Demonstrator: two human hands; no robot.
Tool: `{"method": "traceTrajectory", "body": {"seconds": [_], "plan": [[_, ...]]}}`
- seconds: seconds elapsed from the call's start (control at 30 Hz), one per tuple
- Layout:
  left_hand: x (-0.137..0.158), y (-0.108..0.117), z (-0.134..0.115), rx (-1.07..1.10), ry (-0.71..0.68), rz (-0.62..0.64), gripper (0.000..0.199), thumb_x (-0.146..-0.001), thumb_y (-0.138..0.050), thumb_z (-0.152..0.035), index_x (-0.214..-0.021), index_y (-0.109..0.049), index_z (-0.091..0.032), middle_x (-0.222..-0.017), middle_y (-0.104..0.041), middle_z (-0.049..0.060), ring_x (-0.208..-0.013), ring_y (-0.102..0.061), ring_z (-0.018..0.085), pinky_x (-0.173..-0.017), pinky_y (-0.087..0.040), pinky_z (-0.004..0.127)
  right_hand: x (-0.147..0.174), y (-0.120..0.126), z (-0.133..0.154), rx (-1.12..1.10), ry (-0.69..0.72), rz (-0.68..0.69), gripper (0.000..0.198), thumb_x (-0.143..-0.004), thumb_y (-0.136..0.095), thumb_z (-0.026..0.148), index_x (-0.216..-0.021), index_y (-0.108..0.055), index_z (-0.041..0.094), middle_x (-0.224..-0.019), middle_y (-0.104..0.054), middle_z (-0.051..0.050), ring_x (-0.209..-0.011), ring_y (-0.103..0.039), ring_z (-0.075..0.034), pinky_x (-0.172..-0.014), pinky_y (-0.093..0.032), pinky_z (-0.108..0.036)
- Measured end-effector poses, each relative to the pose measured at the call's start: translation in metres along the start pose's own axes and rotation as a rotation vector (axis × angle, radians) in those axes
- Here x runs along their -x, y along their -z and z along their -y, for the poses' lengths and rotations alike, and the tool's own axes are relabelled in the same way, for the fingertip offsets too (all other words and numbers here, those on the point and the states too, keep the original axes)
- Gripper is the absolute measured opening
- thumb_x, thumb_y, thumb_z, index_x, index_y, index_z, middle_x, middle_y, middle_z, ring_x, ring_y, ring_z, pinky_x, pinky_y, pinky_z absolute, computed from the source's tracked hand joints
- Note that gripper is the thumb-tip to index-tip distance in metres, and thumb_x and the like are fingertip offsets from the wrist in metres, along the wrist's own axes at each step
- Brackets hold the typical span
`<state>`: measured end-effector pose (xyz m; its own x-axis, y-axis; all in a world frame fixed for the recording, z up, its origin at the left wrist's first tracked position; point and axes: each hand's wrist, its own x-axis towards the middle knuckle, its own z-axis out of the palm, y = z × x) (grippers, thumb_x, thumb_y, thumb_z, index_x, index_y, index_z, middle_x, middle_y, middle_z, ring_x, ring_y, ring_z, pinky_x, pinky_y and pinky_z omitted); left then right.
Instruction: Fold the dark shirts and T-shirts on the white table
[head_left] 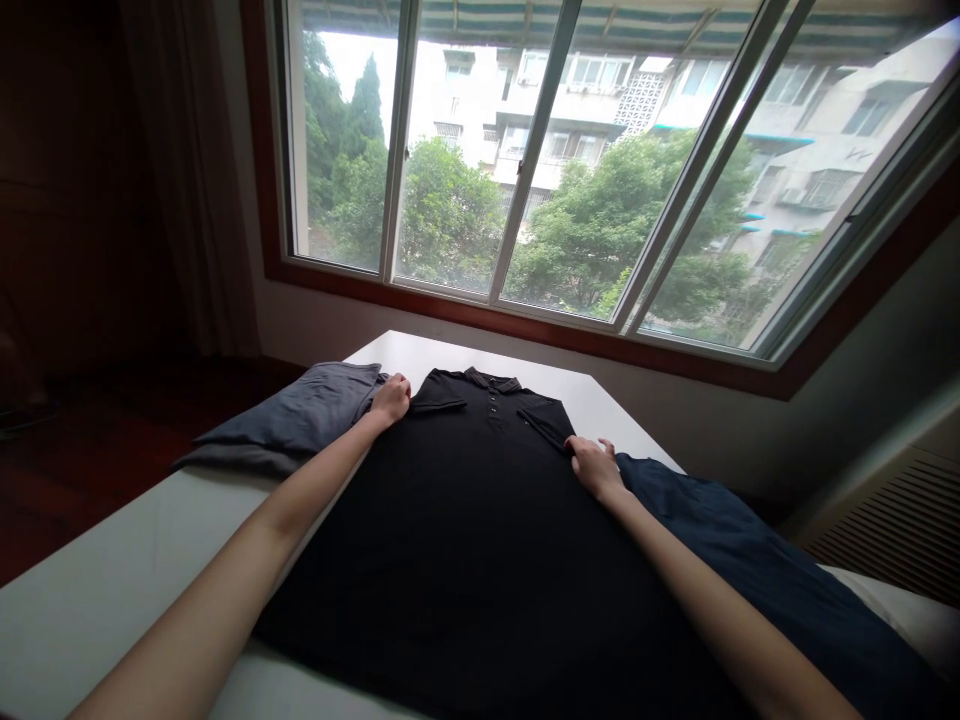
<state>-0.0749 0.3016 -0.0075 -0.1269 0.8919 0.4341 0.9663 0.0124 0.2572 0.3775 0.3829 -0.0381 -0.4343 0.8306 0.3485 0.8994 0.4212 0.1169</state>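
Note:
A black polo shirt (pixel 480 540) lies spread front up, its collar and buttoned placket at the far end and its hem toward me. My left hand (pixel 391 398) is closed at the tip of the shirt's left sleeve, fingers curled on the edge of the cloth. On the other side my right hand (pixel 595 466) pinches the end of the right sleeve between thumb and fingers, one finger raised. Both sleeves lie angled over the upper body of the shirt. What exactly the fingertips hold is partly hidden.
Folded grey clothes (pixel 292 415) are stacked at the left edge of the white table (pixel 112 550). Dark blue clothing (pixel 720 530) lies along the right side. Beyond the table is a wide window (pixel 517 180); a slatted vent unit (pixel 892 510) stands at right.

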Motion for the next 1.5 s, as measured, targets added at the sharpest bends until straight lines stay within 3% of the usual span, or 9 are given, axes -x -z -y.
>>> {"method": "traceTrajectory", "body": {"seconds": [0.2, 0.3, 0.4, 0.53, 0.73, 0.9, 1.1, 1.27, 1.5], "plan": [[0.028, 0.06, -0.011, -0.036, -0.155, 0.123, 0.018, -0.083, -0.049, -0.009, -0.084, -0.067, -0.016, -0.101, -0.062, 0.009, -0.096, -0.057, 0.021, -0.081, -0.045, 0.026, 0.002, 0.001, -0.004, 0.019, 0.006, 0.004, 0.035, -0.079, -0.042, 0.005, -0.104, -0.06, 0.021, -0.103, -0.07, -0.007, -0.101, -0.061, -0.022, -0.107, -0.01, -0.045], [0.074, 0.105, -0.004, -0.069, -0.22, 0.221, 0.017, -0.085, -0.049, -0.015, -0.09, -0.066, -0.018, -0.092, -0.063, 0.006, -0.084, -0.058, 0.02, -0.074, -0.043, 0.026, 0.0, 0.004, -0.004, 0.015, 0.022, -0.039, 0.034, -0.078, -0.044, 0.007, -0.102, -0.061, 0.022, -0.106, -0.07, -0.006, -0.104, -0.06, -0.023, -0.107, -0.011, -0.046], [0.131, 0.144, 0.006, -0.03, -0.164, 0.352, 0.011, -0.084, -0.058, -0.03, -0.082, -0.066, -0.023, -0.085, -0.064, 0.004, -0.075, -0.058, 0.018, -0.066, -0.041, 0.026, -0.014, 0.013, 0.009, -0.008, 0.02, -0.084, 0.032, -0.079, -0.044, 0.008, -0.101, -0.062, 0.022, -0.109, -0.069, -0.007, -0.104, -0.06, -0.023, -0.104, -0.015, -0.045], [0.194, 0.176, 0.013, 0.021, -0.039, 0.561, 0.034, -0.076, -0.064, -0.057, -0.063, -0.064, -0.025, -0.069, -0.063, 0.003, -0.061, -0.056, 0.018, -0.058, -0.039, 0.026, -0.052, 0.034, 0.057, -0.115, 0.012, -0.058, 0.026, -0.081, -0.046, 0.012, -0.099, -0.063, 0.02, -0.106, -0.068, -0.008, -0.103, -0.059, -0.024, -0.099, -0.022, -0.043], [0.229, 0.179, 0.011, 0.006, 0.061, 0.704, 0.043, -0.065, -0.068, -0.067, -0.054, -0.063, -0.025, -0.064, -0.062, 0.005, -0.056, -0.051, 0.019, -0.054, -0.036, 0.027, -0.118, 0.052, 0.162, -0.342, -0.099, 0.1, 0.023, -0.088, -0.05, 0.03, -0.105, -0.059, 0.019, -0.096, -0.069, -0.007, -0.093, -0.062, -0.026, -0.09, -0.031, -0.044], [0.234, 0.177, 0.006, 0.082, 0.018, 0.738, 0.027, -0.066, -0.071, -0.055, -0.058, -0.066, -0.029, -0.068, -0.065, 0.002, -0.062, -0.055, 0.019, -0.054, -0.033, 0.026, -0.149, 0.047, 0.251, -0.362, 0.034, 0.164, 0.035, -0.09, -0.051, 0.047, -0.112, -0.056, 0.02, -0.101, -0.069, -0.007, -0.096, -0.061, -0.028, -0.093, -0.032, -0.049], [0.238, 0.185, -0.003, 0.064, -0.01, 0.799, 0.014, -0.072, -0.066, -0.037, -0.063, -0.064, -0.027, -0.074, -0.065, 0.0, -0.07, -0.056, 0.018, -0.056, -0.031, 0.025, -0.148, 0.039, 0.343, -0.252, 0.21, 0.218, 0.048, -0.093, -0.047, 0.05, -0.129, -0.051, 0.018, -0.108, -0.069, -0.013, -0.105, -0.06, -0.031, -0.098, -0.028, -0.051], [0.242, 0.199, -0.01, 0.123, -0.109, 0.754, 0.006, -0.075, -0.055, -0.024, -0.074, -0.06, -0.021, -0.079, -0.063, 0.0, -0.073, -0.055, 0.016, -0.061, -0.032, 0.024, -0.134, 0.029, 0.369, -0.172, 0.278, 0.212, 0.031, -0.09, -0.05, 0.035, -0.115, -0.062, 0.021, -0.114, -0.067, -0.012, -0.106, -0.06, -0.028, -0.102, -0.024, -0.048], [0.242, 0.21, -0.024, 0.317, -0.135, 0.799, 0.011, -0.074, -0.053, -0.015, -0.083, -0.054, -0.02, -0.082, -0.061, -0.002, -0.074, -0.054, 0.015, -0.061, -0.033, 0.022, -0.136, 0.041, 0.361, -0.138, 0.226, 0.191, 0.03, -0.089, -0.049, 0.027, -0.114, -0.064, 0.02, -0.12, -0.062, -0.015, -0.108, -0.058, -0.029, -0.1, -0.028, -0.049]]}}
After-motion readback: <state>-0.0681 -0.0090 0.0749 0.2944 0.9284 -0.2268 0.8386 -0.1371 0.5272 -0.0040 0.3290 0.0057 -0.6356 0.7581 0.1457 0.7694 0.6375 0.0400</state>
